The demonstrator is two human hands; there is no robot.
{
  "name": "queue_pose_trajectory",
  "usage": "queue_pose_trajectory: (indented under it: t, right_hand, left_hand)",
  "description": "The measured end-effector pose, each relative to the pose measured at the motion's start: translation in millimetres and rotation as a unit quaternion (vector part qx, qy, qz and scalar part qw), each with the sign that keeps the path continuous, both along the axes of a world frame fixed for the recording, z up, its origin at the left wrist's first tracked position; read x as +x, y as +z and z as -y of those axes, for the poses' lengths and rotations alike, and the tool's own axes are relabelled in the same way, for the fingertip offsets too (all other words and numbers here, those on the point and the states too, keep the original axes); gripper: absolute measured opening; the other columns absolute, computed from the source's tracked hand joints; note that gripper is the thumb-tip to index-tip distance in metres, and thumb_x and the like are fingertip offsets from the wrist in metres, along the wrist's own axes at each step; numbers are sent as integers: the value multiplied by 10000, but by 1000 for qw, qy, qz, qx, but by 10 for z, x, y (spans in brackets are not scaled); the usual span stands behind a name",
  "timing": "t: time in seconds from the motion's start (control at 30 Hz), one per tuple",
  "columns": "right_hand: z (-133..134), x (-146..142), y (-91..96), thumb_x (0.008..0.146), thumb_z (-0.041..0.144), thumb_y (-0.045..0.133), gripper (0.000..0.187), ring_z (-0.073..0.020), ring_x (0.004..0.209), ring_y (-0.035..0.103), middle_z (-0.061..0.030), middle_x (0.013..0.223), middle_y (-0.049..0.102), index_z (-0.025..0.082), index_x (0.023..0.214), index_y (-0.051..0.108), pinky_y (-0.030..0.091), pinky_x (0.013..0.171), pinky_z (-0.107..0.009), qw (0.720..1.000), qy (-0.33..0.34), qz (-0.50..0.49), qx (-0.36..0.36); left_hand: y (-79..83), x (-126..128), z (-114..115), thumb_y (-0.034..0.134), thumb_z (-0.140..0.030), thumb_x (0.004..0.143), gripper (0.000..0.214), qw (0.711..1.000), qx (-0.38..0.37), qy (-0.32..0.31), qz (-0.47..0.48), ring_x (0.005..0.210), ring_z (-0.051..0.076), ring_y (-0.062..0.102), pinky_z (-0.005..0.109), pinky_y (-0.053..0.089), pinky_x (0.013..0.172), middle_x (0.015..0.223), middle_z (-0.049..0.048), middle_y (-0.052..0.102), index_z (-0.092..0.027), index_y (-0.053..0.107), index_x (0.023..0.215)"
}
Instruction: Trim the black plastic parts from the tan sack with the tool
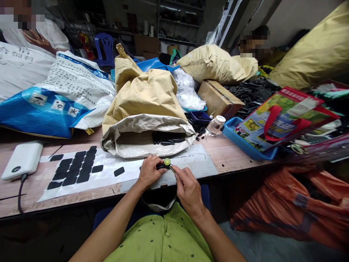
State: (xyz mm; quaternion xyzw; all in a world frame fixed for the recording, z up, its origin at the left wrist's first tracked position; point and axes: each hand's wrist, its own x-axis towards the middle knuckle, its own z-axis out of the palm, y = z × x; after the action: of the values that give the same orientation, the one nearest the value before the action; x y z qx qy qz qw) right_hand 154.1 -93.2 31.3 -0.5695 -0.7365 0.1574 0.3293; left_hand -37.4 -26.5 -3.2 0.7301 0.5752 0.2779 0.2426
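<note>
My left hand (148, 170) is curled round a small black part (160, 166) at the table's near edge. My right hand (188, 187) pinches a thin tool with a yellow-green round tip (167, 162) and holds that tip against the black part. Both hands hover over a white backing sheet (109, 173). Several black adhesive pads (76, 168) sit in rows on the sheet to the left, with a lone pad (119, 171) closer to my hands. Just behind my hands lies an open tan sack (144, 120) with black parts showing in its mouth.
A white power bank (23, 159) with a cable lies at the left. A blue tray (251, 145) with a printed bag, a small clear jar (216, 124), a cardboard box (219, 98) and more sacks crowd the back. Two other people sit behind. An orange bag (294, 203) lies at the lower right.
</note>
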Motion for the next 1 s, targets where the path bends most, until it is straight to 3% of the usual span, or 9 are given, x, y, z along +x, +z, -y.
queue_pose_trajectory:
  t: [0.1,0.5,0.6,0.77,0.87,1.0]
  right_hand:
    - [-3,27,-23,1026,217,446,393,-153,863,655,-39,917,648,258,1331,692,515,799,-226,999,-6,28,-15]
    - [-35,217,21,1036,263,444,383,-168,961,664,-46,1006,685,258,1332,688,492,872,-260,998,-61,-9,-19]
    - [-177,433,28,1025,279,479,363,-186,1024,653,-51,1073,693,259,1315,697,468,910,-283,992,-128,0,10]
    - [-590,912,-91,977,233,577,316,-199,950,592,-59,1027,669,259,1244,743,396,798,-295,955,-271,118,-8]
    - [-814,1064,-214,965,212,605,304,-194,922,544,-70,1007,654,253,1227,755,337,759,-305,935,-310,169,-33]
    - [-973,1056,-336,961,217,619,290,-196,922,522,-70,1024,645,268,1218,744,288,748,-319,919,-337,203,-25]
  left_hand:
    - [1,8,4,803,-264,792,119,1000,1,3,7,945,233,565,358,395,829,904,17,690,-232,723,873]
    - [-27,9,4,822,-228,772,138,1000,11,1,22,948,238,553,367,412,843,891,10,703,-237,744,885]
    - [-33,7,8,821,-216,773,133,1000,18,-2,23,946,237,549,362,413,841,886,12,701,-237,749,883]
    - [-55,-3,5,809,-241,805,113,999,23,-9,35,943,233,550,360,409,853,893,14,705,-240,768,911]
    - [-52,-19,2,747,-298,881,83,999,21,-19,39,944,231,546,364,398,849,907,19,702,-242,769,939]
    - [-29,-33,12,566,-366,1010,233,999,15,-32,23,943,231,528,377,371,832,914,29,673,-233,740,931]
